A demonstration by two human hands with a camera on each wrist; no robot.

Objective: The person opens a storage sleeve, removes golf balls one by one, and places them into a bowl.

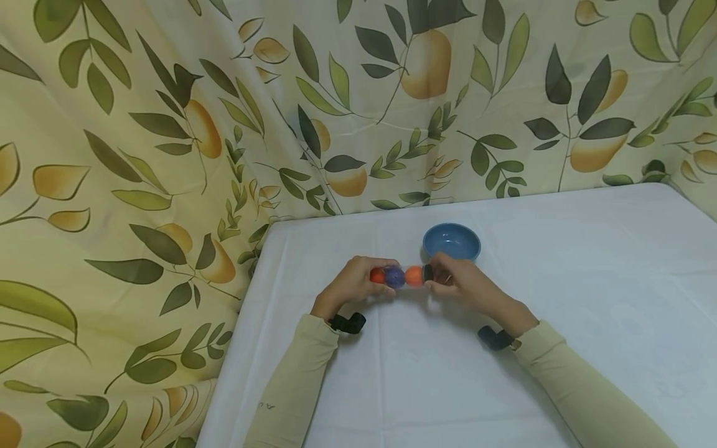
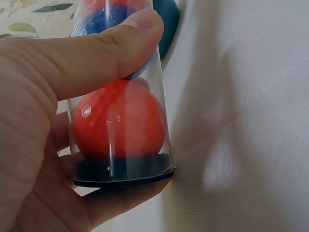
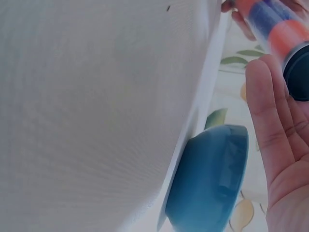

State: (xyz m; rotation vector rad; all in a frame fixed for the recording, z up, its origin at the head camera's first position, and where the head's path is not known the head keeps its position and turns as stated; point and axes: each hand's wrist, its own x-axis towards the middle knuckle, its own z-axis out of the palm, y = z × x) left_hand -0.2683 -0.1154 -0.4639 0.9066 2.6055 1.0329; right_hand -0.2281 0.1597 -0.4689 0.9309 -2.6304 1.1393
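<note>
A clear plastic tube (image 1: 414, 275) holds a red-orange ball (image 2: 119, 121), a blue ball (image 1: 394, 277) and an orange ball (image 1: 414, 276) in a row. Its ends have dark caps. My left hand (image 1: 358, 280) grips the tube's left end, thumb across the wall and fingers behind, close to the bottom cap (image 2: 123, 169). At the other end, my right hand (image 1: 462, 283) pinches the black cap (image 3: 298, 72) with thumb and fingertips; its remaining fingers extend beside the cap in the right wrist view. The tube lies level above the table.
A blue bowl (image 1: 451, 241) stands on the white-covered table (image 1: 560, 261), just behind my right hand. Behind and to the left hangs a leaf-and-fruit patterned cloth (image 1: 386, 106). Dark straps with small cameras (image 1: 348, 323) sit on both wrists.
</note>
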